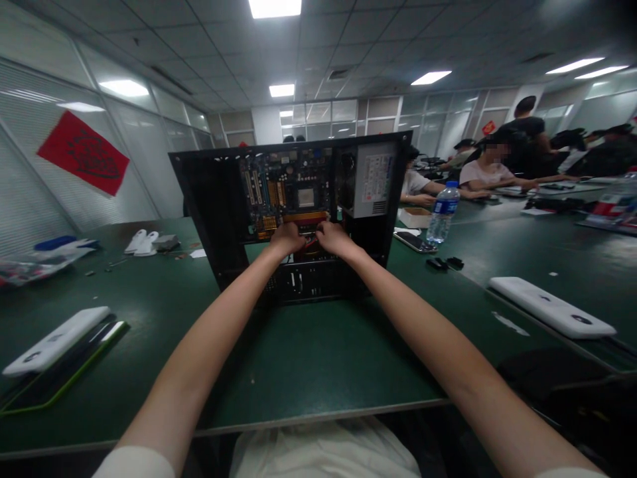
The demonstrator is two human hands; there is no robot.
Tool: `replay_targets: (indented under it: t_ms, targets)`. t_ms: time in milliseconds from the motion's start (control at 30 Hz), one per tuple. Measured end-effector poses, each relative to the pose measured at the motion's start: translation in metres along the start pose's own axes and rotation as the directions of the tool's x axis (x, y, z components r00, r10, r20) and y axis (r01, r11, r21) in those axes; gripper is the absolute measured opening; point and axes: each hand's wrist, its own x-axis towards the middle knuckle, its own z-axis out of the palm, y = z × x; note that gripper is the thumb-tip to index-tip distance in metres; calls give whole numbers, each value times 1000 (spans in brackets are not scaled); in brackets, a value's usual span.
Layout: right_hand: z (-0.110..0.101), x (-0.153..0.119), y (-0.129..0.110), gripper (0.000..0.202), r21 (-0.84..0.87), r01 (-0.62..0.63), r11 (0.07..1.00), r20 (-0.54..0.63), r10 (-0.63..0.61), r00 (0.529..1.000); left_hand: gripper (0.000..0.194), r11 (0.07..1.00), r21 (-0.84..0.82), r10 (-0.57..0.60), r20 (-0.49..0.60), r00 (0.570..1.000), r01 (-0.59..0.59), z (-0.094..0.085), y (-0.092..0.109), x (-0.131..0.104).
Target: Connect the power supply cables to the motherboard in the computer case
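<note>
An open black computer case [229, 265] stands on the table in front of me, its inside facing me. A motherboard [283, 179] is mounted in its upper middle, and a silver power supply [375, 179] sits at the upper right. My left hand [287, 240] and my right hand [334, 239] are at the board's lower edge, just below a reddish-orange strip [304, 218] of slots. Both hands have curled fingers, closed and close to each other. Whatever their fingertips hold is too small and partly hidden to name. Reddish wires show between them.
On the green table [318, 358], a white power bank [57, 338] and a green-edged phone [74, 368] lie left. To the right are a water bottle [444, 212], a phone [415, 241], black clips [445, 264] and another white power bank [552, 307]. Several people work at tables behind.
</note>
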Motion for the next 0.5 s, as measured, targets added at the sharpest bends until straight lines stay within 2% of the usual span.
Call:
replay_targets:
  t_ms: [67, 133, 200, 300, 367, 500]
  targets:
    - [0, 2, 2, 25, 61, 11, 998, -72, -6, 997, 38, 1000, 4, 2, -3, 1000, -2, -1, -4, -4]
    - [1, 4, 2, 13, 158, -7, 987, -86, 21, 996, 37, 1000, 8, 25, 3, 1000, -25, -1, -9, -7]
    - [2, 7, -1, 11, 349, -121, 929, -25, 138, 990, 37, 998, 7, 65, 17, 998, -65, 0, -15, -9]
    - [3, 10, -8, 23, 584, -312, 749, 126, 296, 947, 36, 994, 2, 112, 23, 993, -112, 4, -20, -9]
    - [4, 11, -12, 29, 623, -360, 694, 177, 323, 930, 36, 992, 2, 129, 18, 991, -129, 8, -21, -7]
    - [4, 12, -15, 34, 634, -378, 675, 189, 339, 922, 35, 989, 6, 145, 32, 989, -146, 11, -20, -6]
